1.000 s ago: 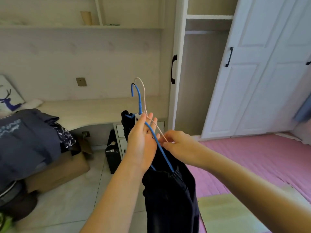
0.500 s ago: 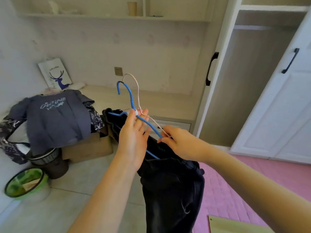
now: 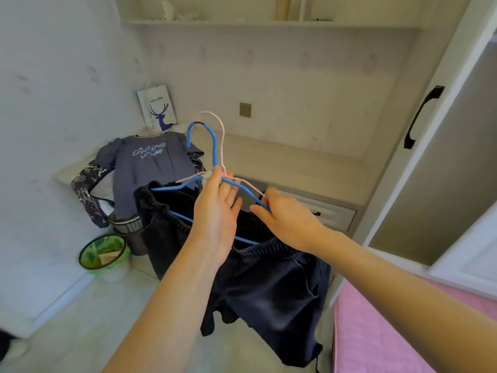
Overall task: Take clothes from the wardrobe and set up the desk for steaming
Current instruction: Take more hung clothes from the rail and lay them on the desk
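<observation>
In front of the desk [image 3: 290,160], you're gripping the blue hanger [image 3: 214,146] neck with your left hand [image 3: 216,211], right hand [image 3: 286,220] pinching its arm, dark trousers [image 3: 269,286] hanging.

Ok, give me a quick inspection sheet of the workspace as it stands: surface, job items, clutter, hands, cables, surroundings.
Surface: desk bare on the right; grey sweatshirt draped over its left end.
Job's things: blue hanger and white hanger held together; dark trousers hang from the blue one.
Clutter: green bin on the floor; deer-print bag against the wall.
Grippers: left hand holds the hanger necks; right hand pinches the hangers' right arms.
Cables: nothing seen.
Surroundings: wardrobe door open; pink bedding at right.
</observation>
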Demonstrator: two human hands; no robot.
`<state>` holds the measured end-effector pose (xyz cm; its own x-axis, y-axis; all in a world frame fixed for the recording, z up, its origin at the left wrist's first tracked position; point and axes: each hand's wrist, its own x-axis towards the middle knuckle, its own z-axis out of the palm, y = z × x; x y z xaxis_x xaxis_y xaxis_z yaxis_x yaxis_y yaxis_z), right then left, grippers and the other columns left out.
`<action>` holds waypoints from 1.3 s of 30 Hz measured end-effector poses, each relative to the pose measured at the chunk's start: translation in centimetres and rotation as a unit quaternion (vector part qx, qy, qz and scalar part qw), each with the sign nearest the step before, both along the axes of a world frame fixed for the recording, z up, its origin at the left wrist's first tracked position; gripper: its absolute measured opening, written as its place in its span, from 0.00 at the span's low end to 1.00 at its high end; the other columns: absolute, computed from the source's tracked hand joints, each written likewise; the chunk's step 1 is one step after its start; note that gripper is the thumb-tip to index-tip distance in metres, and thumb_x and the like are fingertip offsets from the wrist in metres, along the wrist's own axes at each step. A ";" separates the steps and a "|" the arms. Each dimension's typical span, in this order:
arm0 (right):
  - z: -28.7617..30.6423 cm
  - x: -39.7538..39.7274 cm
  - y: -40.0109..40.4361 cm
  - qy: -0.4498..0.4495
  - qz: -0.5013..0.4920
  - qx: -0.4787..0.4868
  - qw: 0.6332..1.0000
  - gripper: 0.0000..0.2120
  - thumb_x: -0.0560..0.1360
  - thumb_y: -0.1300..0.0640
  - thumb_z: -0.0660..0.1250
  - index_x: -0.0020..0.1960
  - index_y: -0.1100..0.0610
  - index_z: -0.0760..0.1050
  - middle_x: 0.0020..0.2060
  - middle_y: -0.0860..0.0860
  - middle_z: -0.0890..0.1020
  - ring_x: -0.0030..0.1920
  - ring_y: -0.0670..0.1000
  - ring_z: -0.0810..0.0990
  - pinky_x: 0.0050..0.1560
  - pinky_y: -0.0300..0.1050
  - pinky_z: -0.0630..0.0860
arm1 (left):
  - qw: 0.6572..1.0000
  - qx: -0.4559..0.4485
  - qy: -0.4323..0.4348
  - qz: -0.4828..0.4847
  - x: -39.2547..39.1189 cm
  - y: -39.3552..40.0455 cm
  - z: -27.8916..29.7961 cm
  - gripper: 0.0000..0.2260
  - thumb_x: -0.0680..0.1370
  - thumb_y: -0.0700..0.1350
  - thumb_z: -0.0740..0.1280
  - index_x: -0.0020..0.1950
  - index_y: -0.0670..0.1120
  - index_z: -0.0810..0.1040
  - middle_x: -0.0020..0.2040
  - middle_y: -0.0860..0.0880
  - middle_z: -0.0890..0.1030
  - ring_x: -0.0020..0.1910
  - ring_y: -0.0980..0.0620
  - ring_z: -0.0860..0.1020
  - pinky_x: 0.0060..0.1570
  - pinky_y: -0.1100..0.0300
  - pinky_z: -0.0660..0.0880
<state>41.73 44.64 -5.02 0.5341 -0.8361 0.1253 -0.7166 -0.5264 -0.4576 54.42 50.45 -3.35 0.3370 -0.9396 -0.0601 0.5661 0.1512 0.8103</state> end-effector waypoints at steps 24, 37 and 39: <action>-1.8 18.8 -10.7 -0.005 0.024 -0.086 0.996 0.10 0.82 0.52 0.55 0.48 0.56 0.70 0.30 0.47 0.71 0.32 0.55 0.73 0.31 0.45 0.62 | 0.885 0.112 -0.418 0.169 25.0 -5.5 -2.7 0.06 0.78 0.39 0.64 0.47 0.45 0.81 0.40 0.48 0.85 0.35 0.51 0.84 0.37 0.59 0.79; -1.8 23.0 -15.5 -0.093 0.038 -0.041 0.994 0.08 0.81 0.54 0.58 0.43 0.49 0.69 0.31 0.52 0.75 0.32 0.57 0.73 0.34 0.58 0.72 | 0.686 0.031 -0.724 0.066 39.8 -11.4 -7.1 0.13 0.78 0.54 0.65 0.59 0.51 0.78 0.51 0.57 0.79 0.51 0.53 0.76 0.53 0.52 0.75; -1.8 23.4 -16.7 -0.103 0.043 -0.043 0.993 0.08 0.81 0.54 0.58 0.43 0.51 0.69 0.32 0.53 0.75 0.32 0.58 0.73 0.35 0.58 0.71 | 0.682 0.003 -0.727 0.087 40.7 -12.2 -7.2 0.11 0.78 0.50 0.65 0.59 0.50 0.78 0.50 0.57 0.79 0.50 0.55 0.77 0.50 0.52 0.76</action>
<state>65.09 27.95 -6.79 0.5588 -0.7698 0.3086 -0.5628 -0.6253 -0.5406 95.11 38.28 -10.53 0.1510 -0.8795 0.4512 -0.8609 0.1073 0.4973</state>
